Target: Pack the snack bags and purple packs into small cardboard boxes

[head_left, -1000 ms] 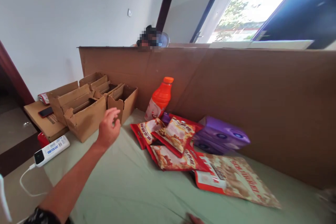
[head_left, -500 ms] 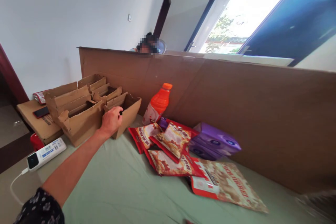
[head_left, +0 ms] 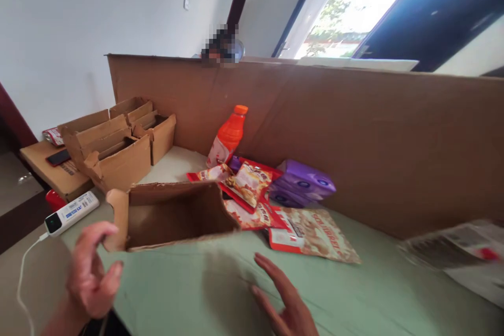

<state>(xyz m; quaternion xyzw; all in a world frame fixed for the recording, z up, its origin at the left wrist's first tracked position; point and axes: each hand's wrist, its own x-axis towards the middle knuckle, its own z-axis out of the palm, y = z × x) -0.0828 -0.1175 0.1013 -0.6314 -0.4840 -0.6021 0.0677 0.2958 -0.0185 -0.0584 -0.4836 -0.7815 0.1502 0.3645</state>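
A single open cardboard box (head_left: 121, 215) is tilted above the near part of the green cloth, its hollow side facing me. My left hand (head_left: 92, 273) is at the box's left end, thumb and fingers apart; a fingertip overlaps the end flap, and I cannot tell if it touches. Below and right of the box, my right hand (head_left: 285, 299) is open with nothing in it, fingers stretched forward. Behind the box lie red snack bags (head_left: 250, 181), partly hidden by it. A larger bag with "SQUIRREL" lettering (head_left: 321, 236) lies to their right.
An orange-capped bottle (head_left: 228, 139) and purple packs (head_left: 303, 181) stand before a long cardboard panel (head_left: 354, 131). More cardboard boxes (head_left: 129, 165) cluster at left, near a white power bank (head_left: 73, 212) with a cable. Clear plastic packaging (head_left: 452, 252) lies right. A person is behind the panel.
The front cardboard box has come away from the cluster towards me and tipped over. My left hand has drawn back with it and its fingers have spread; my right hand has come into view.
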